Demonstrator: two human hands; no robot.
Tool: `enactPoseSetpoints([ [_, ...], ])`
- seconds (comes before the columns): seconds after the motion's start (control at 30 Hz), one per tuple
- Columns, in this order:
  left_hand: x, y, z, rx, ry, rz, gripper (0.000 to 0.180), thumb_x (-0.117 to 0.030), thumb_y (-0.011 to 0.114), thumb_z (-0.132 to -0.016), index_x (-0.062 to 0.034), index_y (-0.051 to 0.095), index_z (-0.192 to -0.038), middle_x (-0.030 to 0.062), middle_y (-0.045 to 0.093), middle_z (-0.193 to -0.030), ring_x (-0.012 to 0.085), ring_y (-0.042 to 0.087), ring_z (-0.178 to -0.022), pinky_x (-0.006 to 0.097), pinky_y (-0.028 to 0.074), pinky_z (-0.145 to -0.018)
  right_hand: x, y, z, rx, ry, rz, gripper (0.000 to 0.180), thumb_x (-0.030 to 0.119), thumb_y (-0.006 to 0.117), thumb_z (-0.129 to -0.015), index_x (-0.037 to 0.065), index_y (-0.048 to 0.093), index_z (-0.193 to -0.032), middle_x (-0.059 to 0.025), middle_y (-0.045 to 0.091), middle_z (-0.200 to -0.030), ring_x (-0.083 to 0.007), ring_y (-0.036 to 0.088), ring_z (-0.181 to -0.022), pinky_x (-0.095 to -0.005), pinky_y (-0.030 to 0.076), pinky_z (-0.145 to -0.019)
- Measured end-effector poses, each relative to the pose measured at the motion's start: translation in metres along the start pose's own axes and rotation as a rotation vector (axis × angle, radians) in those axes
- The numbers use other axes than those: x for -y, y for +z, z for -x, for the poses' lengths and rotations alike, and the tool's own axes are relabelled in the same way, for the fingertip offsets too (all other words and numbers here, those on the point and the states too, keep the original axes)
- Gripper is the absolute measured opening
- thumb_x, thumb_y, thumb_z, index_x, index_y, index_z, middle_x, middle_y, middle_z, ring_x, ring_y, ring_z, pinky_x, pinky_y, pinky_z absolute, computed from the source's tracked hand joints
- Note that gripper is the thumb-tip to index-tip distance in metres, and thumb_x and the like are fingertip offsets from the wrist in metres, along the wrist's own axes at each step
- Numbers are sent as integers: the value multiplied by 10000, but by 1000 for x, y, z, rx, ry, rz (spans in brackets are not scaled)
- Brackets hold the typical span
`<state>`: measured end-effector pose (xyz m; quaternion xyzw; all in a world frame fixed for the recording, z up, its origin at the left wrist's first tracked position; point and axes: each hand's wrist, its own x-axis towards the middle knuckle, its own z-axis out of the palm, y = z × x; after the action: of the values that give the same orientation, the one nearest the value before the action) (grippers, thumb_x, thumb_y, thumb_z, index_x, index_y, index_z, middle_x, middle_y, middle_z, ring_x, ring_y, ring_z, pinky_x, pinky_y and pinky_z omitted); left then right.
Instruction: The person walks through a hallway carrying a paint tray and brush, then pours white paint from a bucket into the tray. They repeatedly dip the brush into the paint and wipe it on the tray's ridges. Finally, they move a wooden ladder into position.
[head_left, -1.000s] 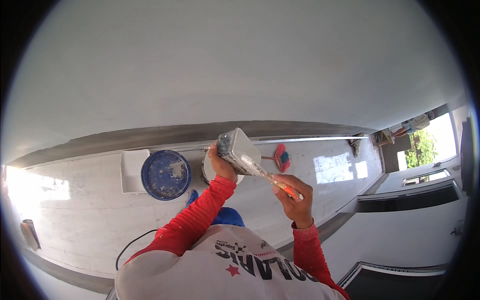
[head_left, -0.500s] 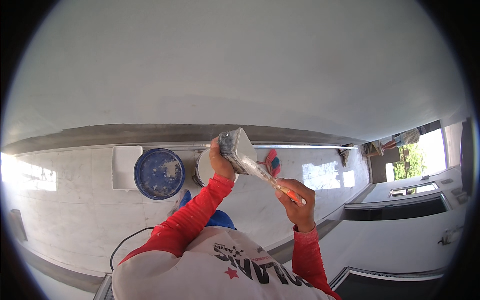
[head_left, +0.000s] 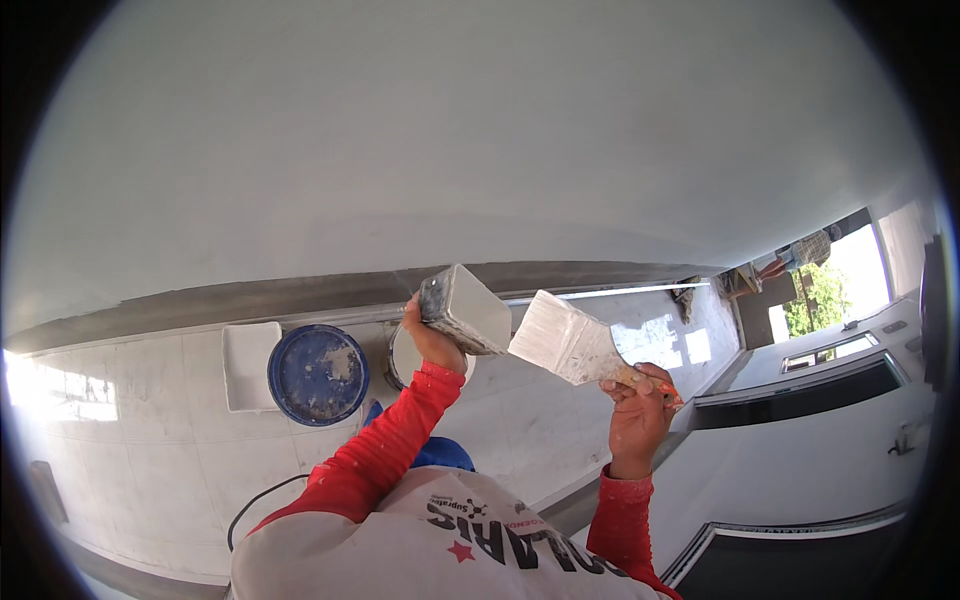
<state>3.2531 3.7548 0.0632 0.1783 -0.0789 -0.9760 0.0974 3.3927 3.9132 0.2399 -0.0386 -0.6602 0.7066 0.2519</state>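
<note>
The left hand (head_left: 432, 340), at the centre of the frame, has its grip wrapped around a small square paint-smeared container (head_left: 465, 310), tilted with its open side away. The right hand (head_left: 635, 420), right of centre, has its grip closed on the handle of a wide brush (head_left: 570, 345) loaded with white. A second ago the brush lay against the container; now it is lifted clear and apart from it, bristles toward the grey-white wall (head_left: 450, 150), which suggests loading is over. Lower left on the tiled floor (head_left: 150, 440) sit a blue bucket lid (head_left: 318, 373) and a white tray (head_left: 248, 365).
</note>
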Motion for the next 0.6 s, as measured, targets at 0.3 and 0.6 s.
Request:
enactPoseSetpoints([
  [0.3, -8, 20, 23, 87, -31, 44, 527, -525, 387, -905, -66, 541, -1113, 38, 584, -1035, 178, 559, -966, 339, 443, -868, -19, 22, 0, 84, 251, -463, 228, 137, 540, -893, 55, 544, -1105, -113, 647, -919, -213, 650, -816, -408, 563, -774],
  [0.6, -20, 65, 30, 303, 267, 25, 606, -578, 396, -841, -55, 506, -1128, 54, 558, -996, 170, 543, -953, 320, 436, -848, -13, 58, 1, -51, -99, -253, 199, 126, 644, -863, 41, 504, -978, -92, 548, -986, -225, 651, -765, -365, 578, -710],
])
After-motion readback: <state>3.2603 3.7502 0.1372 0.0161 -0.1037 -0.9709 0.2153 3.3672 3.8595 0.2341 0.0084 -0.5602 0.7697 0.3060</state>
